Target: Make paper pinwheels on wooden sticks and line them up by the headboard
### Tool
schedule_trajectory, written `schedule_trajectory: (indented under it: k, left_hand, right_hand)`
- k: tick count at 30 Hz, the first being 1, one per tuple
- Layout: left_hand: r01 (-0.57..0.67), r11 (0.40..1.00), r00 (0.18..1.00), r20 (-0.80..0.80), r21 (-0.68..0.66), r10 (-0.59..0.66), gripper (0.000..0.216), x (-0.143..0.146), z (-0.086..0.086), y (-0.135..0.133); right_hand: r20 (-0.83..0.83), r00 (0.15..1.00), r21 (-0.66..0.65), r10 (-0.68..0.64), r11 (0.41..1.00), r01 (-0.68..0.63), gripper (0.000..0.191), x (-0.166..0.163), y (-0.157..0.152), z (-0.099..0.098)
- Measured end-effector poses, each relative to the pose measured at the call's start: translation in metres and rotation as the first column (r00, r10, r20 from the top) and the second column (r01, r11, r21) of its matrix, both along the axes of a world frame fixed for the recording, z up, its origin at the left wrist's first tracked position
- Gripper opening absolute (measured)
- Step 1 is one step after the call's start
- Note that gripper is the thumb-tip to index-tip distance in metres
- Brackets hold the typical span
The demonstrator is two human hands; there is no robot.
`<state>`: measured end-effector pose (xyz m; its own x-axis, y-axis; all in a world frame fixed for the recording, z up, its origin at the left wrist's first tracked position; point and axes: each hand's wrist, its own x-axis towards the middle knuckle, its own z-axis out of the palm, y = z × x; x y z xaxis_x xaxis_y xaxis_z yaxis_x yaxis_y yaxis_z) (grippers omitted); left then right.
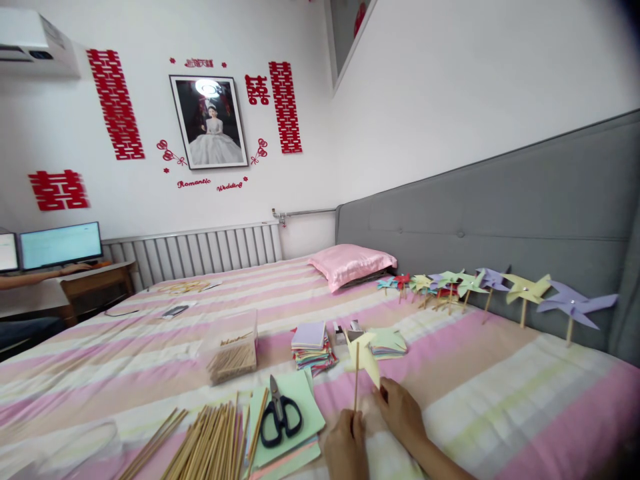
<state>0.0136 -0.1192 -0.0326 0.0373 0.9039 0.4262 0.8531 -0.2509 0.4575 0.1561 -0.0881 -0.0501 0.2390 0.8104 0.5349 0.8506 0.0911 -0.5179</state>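
A pale yellow paper pinwheel (365, 357) stands upright on a thin wooden stick (357, 381) in front of me. My left hand (346, 445) is closed around the lower part of that stick. Thumb and fingers of my right hand (401, 412) pinch the lower tip of a yellow blade. Left of my hands, scissors (281, 417) with dark handles lie on a stack of green paper sheets (305, 393). Many loose wooden sticks (205, 443) lie beside them. Behind the pinwheel are stacked coloured squares (309, 335) and a pile of pale green paper (387, 342).
Finished-looking pinwheels (527, 290) stand in a row along the grey headboard (490, 200). A clear box (233, 357) holds short sticks. Farther back are a pink pillow (350, 261) and a phone (175, 311). Another person's arm (43, 275) rests on a desk at the left.
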Motion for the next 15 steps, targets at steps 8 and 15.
schedule_trajectory:
  k: [8, 15]
  left_hand:
    - [-0.044, 0.999, 0.996, -0.071, 0.015, 0.045, 0.029, 0.001, -0.006, 0.004]
    - [-0.031, 1.0, 0.993, -0.11, 0.002, 0.031, 0.029, -0.001, -0.006, 0.004]
  right_hand:
    - [0.026, 0.977, 0.126, 0.213, 0.968, -0.215, 0.041, -0.007, -0.009, 0.011]
    - [-0.078, 0.928, 0.139, 0.364, 0.926, -0.351, 0.043, -0.013, -0.015, 0.016]
